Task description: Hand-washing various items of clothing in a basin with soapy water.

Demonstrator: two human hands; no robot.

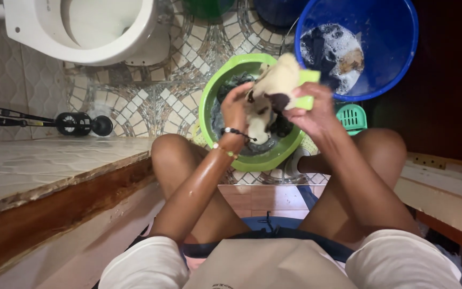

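Both my hands hold a wet cream-coloured cloth [274, 88] with dark patches over a green basin [208, 115]. My left hand [236, 107] grips the cloth's left side, with dark beaded bracelets on the wrist. My right hand [311, 109] grips its right side. The cloth's lower end hangs down into the basin, where dark soapy water and other wet cloth lie. The basin stands on the tiled floor between my bare knees.
A blue bucket [386, 48] with suds and dark laundry stands at the upper right. A white toilet bowl [81, 32] is at the upper left. A black wheeled tool [76, 124] lies by a tiled ledge [44, 160]. A green plastic basket [352, 116] sits behind my right hand.
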